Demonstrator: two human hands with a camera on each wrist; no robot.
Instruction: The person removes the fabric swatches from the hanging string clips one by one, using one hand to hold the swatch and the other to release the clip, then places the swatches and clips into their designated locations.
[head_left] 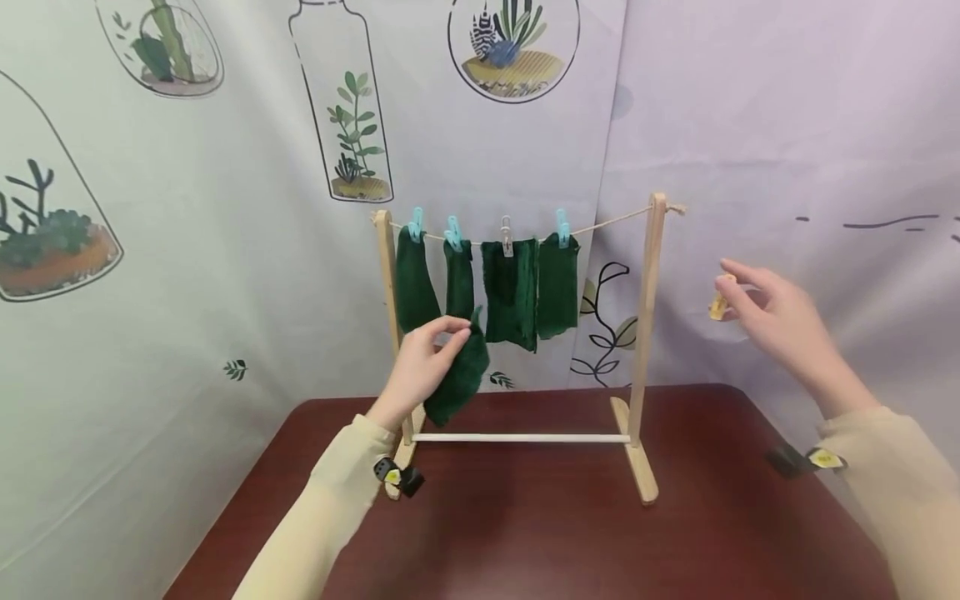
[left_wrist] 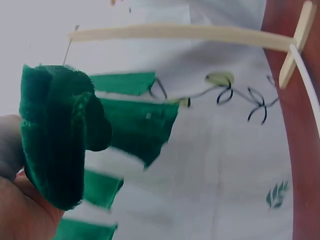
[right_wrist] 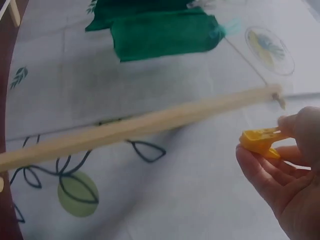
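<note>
My left hand (head_left: 422, 364) pinches a dark green cloth (head_left: 459, 379) by its upper corner, in front of the left part of a small wooden drying rack. In the left wrist view the same cloth (left_wrist: 55, 135) hides most of the fingers. Out to the right of the rack, my right hand (head_left: 776, 321) holds a yellow clothespin (head_left: 722, 300) between thumb and fingers; the right wrist view shows the clothespin (right_wrist: 260, 141) clearly. Several green cloths hang on the string, among them a wide one (head_left: 512, 292), under blue clothespins (head_left: 453, 234) and a clear clothespin (head_left: 507, 237).
The rack's right post (head_left: 647, 325) stands between the hanging cloths and my right hand. A white bar (head_left: 521, 437) joins its feet low down. The rack stands on a dark red table (head_left: 525, 525), with a printed curtain (head_left: 247, 208) behind it.
</note>
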